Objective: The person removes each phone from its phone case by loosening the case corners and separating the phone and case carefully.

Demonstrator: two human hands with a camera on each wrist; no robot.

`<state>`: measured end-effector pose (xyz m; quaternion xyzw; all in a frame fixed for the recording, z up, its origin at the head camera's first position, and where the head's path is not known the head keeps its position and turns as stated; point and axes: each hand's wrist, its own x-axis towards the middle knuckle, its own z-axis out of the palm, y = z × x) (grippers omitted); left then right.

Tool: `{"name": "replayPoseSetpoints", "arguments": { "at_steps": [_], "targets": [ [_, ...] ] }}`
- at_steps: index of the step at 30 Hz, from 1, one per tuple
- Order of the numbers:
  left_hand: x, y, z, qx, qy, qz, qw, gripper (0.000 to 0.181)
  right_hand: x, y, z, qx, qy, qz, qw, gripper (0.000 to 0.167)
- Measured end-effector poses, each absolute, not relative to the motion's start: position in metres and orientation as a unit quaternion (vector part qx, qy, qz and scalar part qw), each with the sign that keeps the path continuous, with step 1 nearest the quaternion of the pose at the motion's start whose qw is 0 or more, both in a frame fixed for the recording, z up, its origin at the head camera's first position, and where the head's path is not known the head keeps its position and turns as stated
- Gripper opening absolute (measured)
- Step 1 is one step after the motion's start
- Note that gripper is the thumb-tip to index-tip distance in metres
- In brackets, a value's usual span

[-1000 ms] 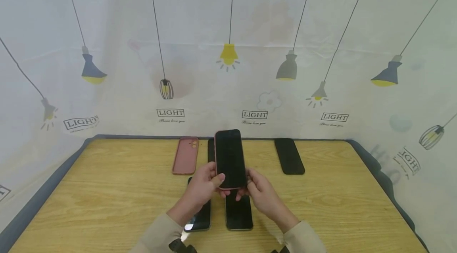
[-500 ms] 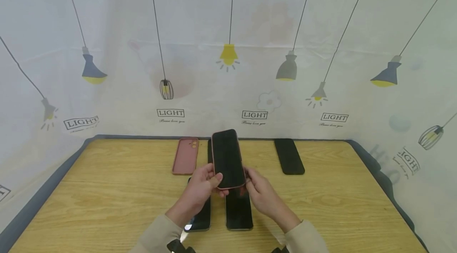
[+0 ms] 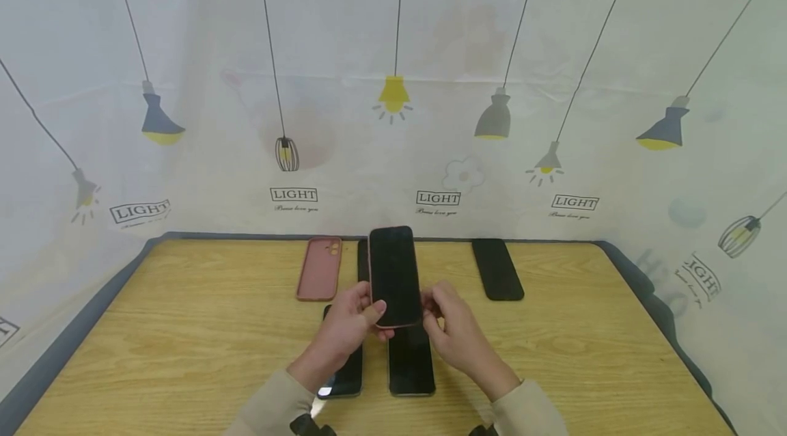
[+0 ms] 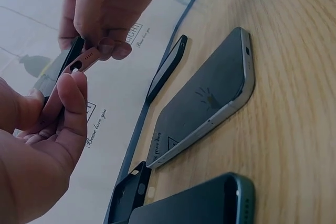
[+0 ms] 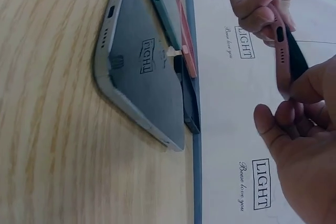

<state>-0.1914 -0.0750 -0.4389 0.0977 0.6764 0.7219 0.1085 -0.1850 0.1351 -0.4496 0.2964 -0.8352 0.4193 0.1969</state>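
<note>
A dark-screened phone (image 3: 393,272) is held up above the table, tilted, its pink phone case (image 5: 282,59) around its edge. My left hand (image 3: 346,325) grips its lower left corner, thumb on the front and fingers behind. At the lower right corner, my right hand (image 3: 456,330) pinches the case between thumb and curled fingers. The case's bottom edge, with port and speaker holes, faces the wrist cameras. Beneath the hands lie a grey-edged phone (image 3: 410,364) and another phone (image 3: 346,378), teal-edged in the left wrist view (image 4: 194,203).
An empty pink phone case (image 3: 319,269) lies at the back left. Beside it, a black case (image 3: 363,260) is partly hidden by the held phone. A flat black phone or case (image 3: 498,270) lies at the back right of the wooden table (image 3: 584,340). A printed curtain (image 3: 344,101) hangs behind.
The held phone has tipped slightly left and come back. My right hand's fingers have drawn out from under it and curled at its right lower corner. The left hand keeps its grip.
</note>
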Motion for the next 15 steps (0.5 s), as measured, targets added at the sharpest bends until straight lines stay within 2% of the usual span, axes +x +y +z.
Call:
{"name": "replayPoseSetpoints", "arguments": {
  "at_steps": [10, 15],
  "targets": [
    [-0.19, -0.074, -0.438, 0.111, 0.74, 0.659, 0.076, 0.017, -0.183, 0.139, -0.439, 0.241, -0.845, 0.472, 0.078, 0.016],
    [-0.191, -0.075, -0.442, 0.12, 0.753, 0.643, 0.077, 0.02, -0.183, 0.142, -0.438, 0.219, -0.842, 0.493, 0.018, 0.004]
  ]
}}
